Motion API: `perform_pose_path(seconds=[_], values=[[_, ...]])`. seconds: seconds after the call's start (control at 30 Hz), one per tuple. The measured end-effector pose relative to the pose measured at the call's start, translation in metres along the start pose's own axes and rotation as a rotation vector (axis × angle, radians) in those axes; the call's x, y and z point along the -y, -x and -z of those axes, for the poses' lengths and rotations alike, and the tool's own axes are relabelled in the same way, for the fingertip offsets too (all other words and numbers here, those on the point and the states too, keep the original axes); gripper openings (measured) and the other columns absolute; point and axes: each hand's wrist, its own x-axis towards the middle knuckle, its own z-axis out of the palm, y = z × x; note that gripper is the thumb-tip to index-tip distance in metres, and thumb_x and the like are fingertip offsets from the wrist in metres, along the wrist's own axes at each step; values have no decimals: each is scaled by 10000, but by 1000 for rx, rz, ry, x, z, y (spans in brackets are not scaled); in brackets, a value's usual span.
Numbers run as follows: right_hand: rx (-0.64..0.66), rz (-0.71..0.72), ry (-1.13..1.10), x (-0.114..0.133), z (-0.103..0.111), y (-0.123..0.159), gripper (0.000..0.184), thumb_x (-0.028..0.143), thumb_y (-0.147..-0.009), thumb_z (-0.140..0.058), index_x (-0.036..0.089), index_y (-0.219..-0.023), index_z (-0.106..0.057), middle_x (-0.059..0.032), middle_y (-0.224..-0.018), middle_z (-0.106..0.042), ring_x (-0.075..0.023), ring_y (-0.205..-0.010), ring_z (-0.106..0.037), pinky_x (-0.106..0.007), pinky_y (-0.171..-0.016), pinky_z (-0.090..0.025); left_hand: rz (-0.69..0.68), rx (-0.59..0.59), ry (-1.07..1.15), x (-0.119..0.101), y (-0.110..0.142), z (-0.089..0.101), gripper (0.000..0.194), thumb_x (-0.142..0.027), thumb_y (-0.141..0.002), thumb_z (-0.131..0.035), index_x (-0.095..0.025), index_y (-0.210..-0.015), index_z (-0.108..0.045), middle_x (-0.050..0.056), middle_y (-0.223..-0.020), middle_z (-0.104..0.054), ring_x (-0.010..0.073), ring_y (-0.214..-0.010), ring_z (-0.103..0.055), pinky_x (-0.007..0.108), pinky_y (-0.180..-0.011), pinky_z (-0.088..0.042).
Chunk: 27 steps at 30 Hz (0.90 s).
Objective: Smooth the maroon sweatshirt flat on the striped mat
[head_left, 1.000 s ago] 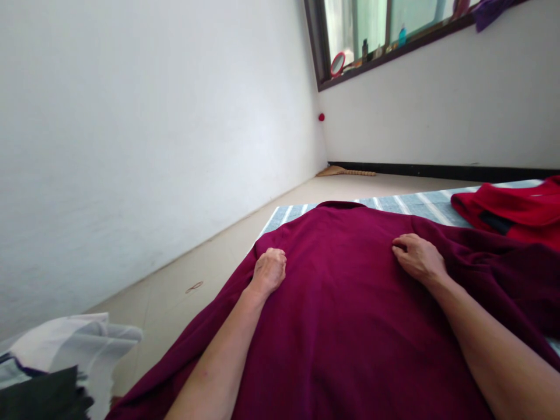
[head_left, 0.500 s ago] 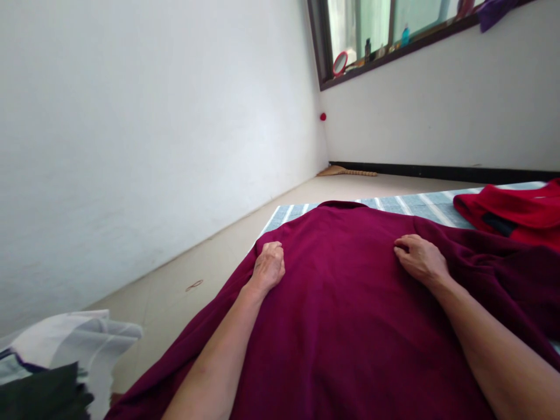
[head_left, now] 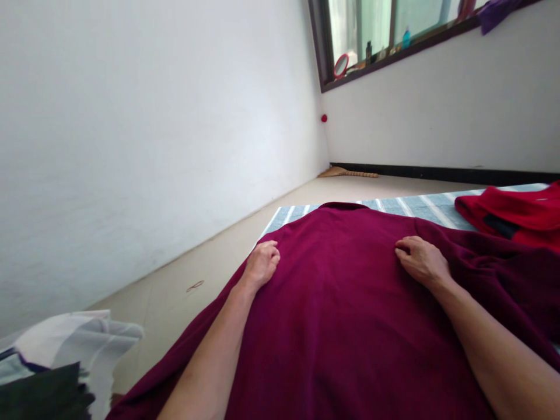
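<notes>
One maroon garment (head_left: pixel 345 315), long-sleeved, laid out on a blue-and-white striped cloth (head_left: pixel 405 205); collar close to the cloth's far edge, body running toward the near side, left side covering the cloth's left edge below the far left corner, right sleeve bunched in folds toward the right. One left hand (head_left: pixel 262 262), resting on the garment near its left side; grip with fingers curled inward, whether pinching fabric cannot be told. One right hand (head_left: pixel 422 259), resting on the garment beside the right sleeve's folds; grip likewise curled, thumb near the forefinger, any pinch of fabric not discernible. One red garment (head_left: pixel 520 213) with a dark patch, folded, toward the cloth's far edge at right. One pale cloth (head_left: pixel 83 341) and one dark cloth (head_left: pixel 41 394), heaped together at lower left, well apart from the hands. One thin looped band (head_left: pixel 195 286), on the floor (head_left: pixel 166 309) off the striped cloth's left edge. One straw-coloured brush-like item (head_left: pixel 347 172), on the floor beyond the far edge, against the wall.
</notes>
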Motion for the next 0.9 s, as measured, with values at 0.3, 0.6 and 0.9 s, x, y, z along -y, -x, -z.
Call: perform_pose_path(seconds=[0.3,0.6,0.9], values=[[9,-15,-2,1,2,0,281,282,-821,-461,202,-924,-711,-54,-1127,-652,-232,-951,-615,-317,-833,-444,-185,95,-18,-11,3,-6,241,-123,-772,-502,-209,-651,-692,72,-1088,-680,240,-1091,-574,387,-988,-437],[5,-14,18,2,3,0,290,280,-824,-458,197,-935,-712,-59,-1108,-658,-231,-953,-619,-304,-815,-443,-230,106,-70,-22,2,-10,214,-111,-783,-494,-179,-656,-653,94,-1032,-676,235,-1078,-555,392,-1004,-413],[21,-20,14,2,4,0,287,277,-819,-466,201,-942,-714,-58,-1134,-650,-237,-969,-616,-309,-828,-443,-253,67,-83,-27,0,-18,203,-33,-719,-474,-152,-733,-638,119,-952,-655,245,-1037,-558,385,-947,-460]])
